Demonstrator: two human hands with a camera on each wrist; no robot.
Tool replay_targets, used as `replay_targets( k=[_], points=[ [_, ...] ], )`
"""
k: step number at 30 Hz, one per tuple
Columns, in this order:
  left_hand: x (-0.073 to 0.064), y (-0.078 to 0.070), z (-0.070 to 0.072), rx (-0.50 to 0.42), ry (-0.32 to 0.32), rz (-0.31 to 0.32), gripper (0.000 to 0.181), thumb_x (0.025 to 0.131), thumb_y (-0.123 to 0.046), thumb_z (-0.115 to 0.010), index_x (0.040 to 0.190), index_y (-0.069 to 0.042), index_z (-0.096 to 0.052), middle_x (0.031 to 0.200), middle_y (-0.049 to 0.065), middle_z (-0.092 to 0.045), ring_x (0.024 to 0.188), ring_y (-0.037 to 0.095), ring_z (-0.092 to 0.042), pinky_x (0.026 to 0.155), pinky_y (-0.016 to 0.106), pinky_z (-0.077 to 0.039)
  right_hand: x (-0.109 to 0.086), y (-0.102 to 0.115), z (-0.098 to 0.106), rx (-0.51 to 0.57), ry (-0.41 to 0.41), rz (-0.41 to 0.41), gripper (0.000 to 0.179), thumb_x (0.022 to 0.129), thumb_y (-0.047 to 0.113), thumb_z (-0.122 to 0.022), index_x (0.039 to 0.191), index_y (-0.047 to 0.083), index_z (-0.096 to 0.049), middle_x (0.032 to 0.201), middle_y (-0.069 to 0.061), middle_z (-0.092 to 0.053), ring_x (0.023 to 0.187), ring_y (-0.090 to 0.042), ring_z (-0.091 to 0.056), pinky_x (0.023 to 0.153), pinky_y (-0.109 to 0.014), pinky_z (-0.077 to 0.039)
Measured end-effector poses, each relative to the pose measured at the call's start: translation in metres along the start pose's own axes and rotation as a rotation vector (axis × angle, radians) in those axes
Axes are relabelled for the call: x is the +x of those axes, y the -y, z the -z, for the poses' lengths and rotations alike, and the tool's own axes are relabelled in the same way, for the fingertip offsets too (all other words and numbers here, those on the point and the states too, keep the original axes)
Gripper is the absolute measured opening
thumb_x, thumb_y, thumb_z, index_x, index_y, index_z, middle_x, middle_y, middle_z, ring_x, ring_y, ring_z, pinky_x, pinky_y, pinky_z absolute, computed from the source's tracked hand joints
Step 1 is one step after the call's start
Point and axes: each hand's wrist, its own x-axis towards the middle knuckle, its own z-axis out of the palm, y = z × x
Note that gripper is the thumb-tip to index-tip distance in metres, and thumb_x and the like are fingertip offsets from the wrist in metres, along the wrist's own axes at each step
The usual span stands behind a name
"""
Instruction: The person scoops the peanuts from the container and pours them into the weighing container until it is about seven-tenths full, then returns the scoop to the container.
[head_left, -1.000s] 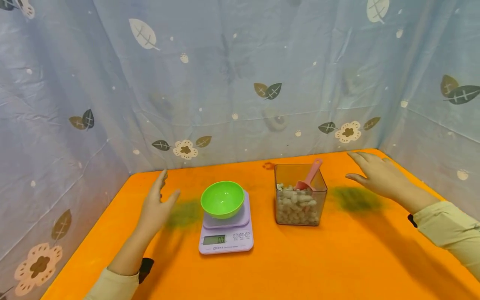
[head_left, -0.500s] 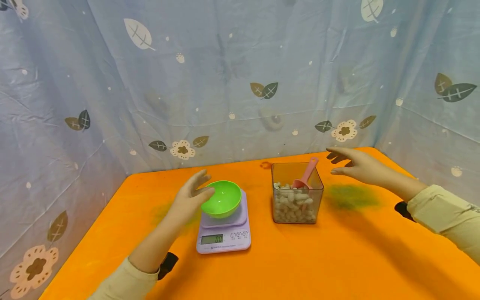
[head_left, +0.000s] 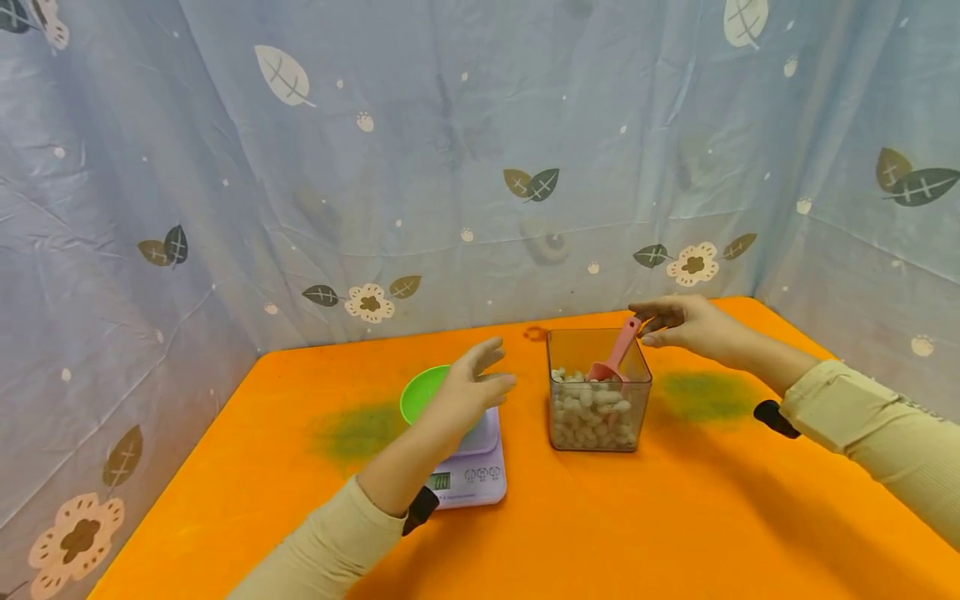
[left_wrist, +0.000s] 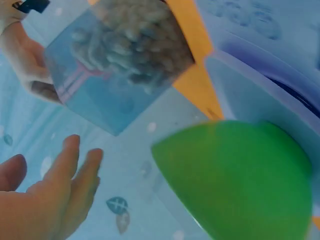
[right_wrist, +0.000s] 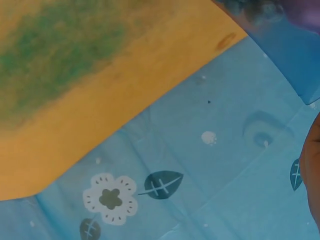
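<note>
My left hand (head_left: 465, 387) hovers above the scale, fingers spread, partly hiding the green bowl (head_left: 420, 392). That bowl stands on a lilac kitchen scale (head_left: 487, 483), whose display is half covered by my wrist. In the left wrist view my left hand (left_wrist: 55, 200) holds nothing beside the bowl (left_wrist: 240, 175). A clear square container (head_left: 637, 417) of unshelled peanuts (head_left: 592, 412) stands right of the scale. A pink scoop (head_left: 618, 350) leans in it, handle up. My right hand (head_left: 693, 329) is at the handle's tip, fingers bent and thumb apart; contact is unclear.
An orange cloth with green patches (head_left: 708, 396) covers the table (head_left: 600, 525). Blue patterned curtains (head_left: 480, 167) enclose the back and both sides. In the right wrist view the container's corner (right_wrist: 295, 65) shows at the upper right.
My left hand has moved right, from beside the scale to over the bowl. My right hand has come left to the scoop's handle, its fingers bending more. Bowl, scale and container stay put.
</note>
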Motion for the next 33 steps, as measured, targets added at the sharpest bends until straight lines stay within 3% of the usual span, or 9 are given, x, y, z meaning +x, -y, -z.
replay_targets(
  k=[8, 17, 22, 29, 33],
  points=[
    [0.015, 0.004, -0.023, -0.011, 0.012, 0.076, 0.061, 0.098, -0.005, -0.055, 0.152, -0.004, -0.028, 0.153, 0.019, -0.032, 0.132, 0.037, -0.043, 0.104, 0.046, -0.045, 0.005, 0.005, -0.001, 0.059, 0.023, -0.025, 0.049, 0.094, -0.004, -0.059, 0.139, -0.015, -0.041, 0.121, -0.03, -0.058, 0.094, -0.008, -0.063, 0.084, -0.03, -0.057],
    [0.039, 0.014, -0.043, -0.07, -0.02, 0.135, 0.059, 0.1, -0.012, -0.056, 0.151, 0.001, -0.029, 0.152, 0.024, -0.031, 0.135, 0.038, -0.039, 0.104, 0.048, -0.044, 0.02, 0.01, -0.002, 0.142, 0.135, -0.098, 0.049, 0.094, -0.003, -0.059, 0.136, -0.019, -0.04, 0.114, -0.021, -0.062, 0.094, -0.019, -0.065, 0.082, -0.036, -0.058],
    [0.049, 0.017, -0.047, -0.118, -0.01, 0.162, 0.054, 0.101, -0.007, -0.052, 0.149, 0.004, -0.03, 0.148, 0.026, -0.035, 0.133, 0.04, -0.04, 0.102, 0.048, -0.046, 0.027, 0.013, -0.001, 0.079, 0.206, -0.139, 0.041, 0.093, 0.0, -0.062, 0.128, -0.016, -0.048, 0.105, -0.014, -0.064, 0.091, -0.023, -0.064, 0.079, -0.037, -0.059],
    [0.054, 0.019, -0.044, -0.172, 0.045, 0.182, 0.052, 0.101, -0.005, -0.05, 0.149, 0.002, -0.032, 0.148, 0.026, -0.035, 0.132, 0.04, -0.041, 0.103, 0.049, -0.044, 0.033, 0.022, -0.002, 0.012, 0.333, -0.168, 0.041, 0.095, 0.002, -0.061, 0.129, -0.015, -0.048, 0.1, -0.015, -0.068, 0.093, -0.031, -0.069, 0.078, -0.038, -0.059],
    [0.054, 0.019, -0.042, -0.211, 0.065, 0.199, 0.053, 0.101, -0.004, -0.05, 0.15, 0.0, -0.032, 0.151, 0.026, -0.031, 0.134, 0.041, -0.039, 0.105, 0.049, -0.042, 0.034, 0.024, -0.004, 0.046, 0.321, -0.193, 0.03, 0.097, 0.002, -0.057, 0.12, -0.016, -0.051, 0.096, -0.015, -0.069, 0.089, -0.029, -0.07, 0.078, -0.038, -0.06]
  ],
)
